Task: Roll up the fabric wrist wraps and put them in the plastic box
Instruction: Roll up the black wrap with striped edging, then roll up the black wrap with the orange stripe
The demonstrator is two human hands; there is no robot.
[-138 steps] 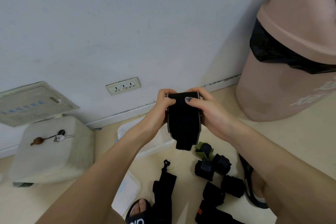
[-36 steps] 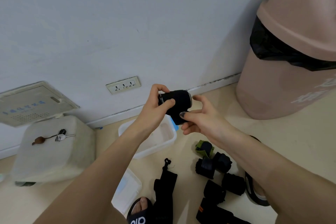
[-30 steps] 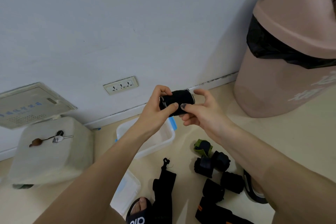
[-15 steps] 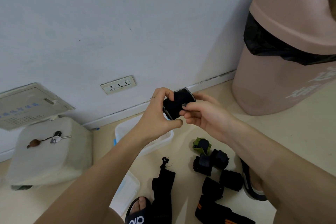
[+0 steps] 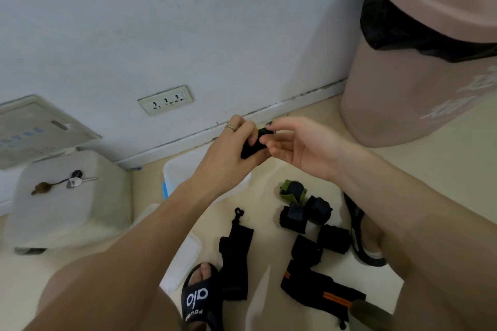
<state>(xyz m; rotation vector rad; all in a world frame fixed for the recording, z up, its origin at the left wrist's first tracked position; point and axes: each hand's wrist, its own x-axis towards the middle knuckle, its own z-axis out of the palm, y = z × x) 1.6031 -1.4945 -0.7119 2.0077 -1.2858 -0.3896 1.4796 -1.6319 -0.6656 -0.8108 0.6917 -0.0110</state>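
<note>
A large pink bin with a black liner is seen at the right, standing on the floor against the white wall. At the left a pale grey stool-like block is placed near the wall, with a spoon and a small metal piece lying on its top. A wall socket is set low in the wall.

The plastic box is found on the floor below the hands, largely covered by the left forearm. Its lid appears to lie nearer the person, beside a black slipper worn on one foot.

An unrolled black strap and another with orange stripes are laid flat on the floor. Five rolled wraps, one edged in green, are grouped just beside them.

A black rolled wrap is gripped in the curled fingers of the left hand, held above the box's far edge. The right hand is held relaxed and spread beside it, its fingertips touching or almost touching the roll.
</note>
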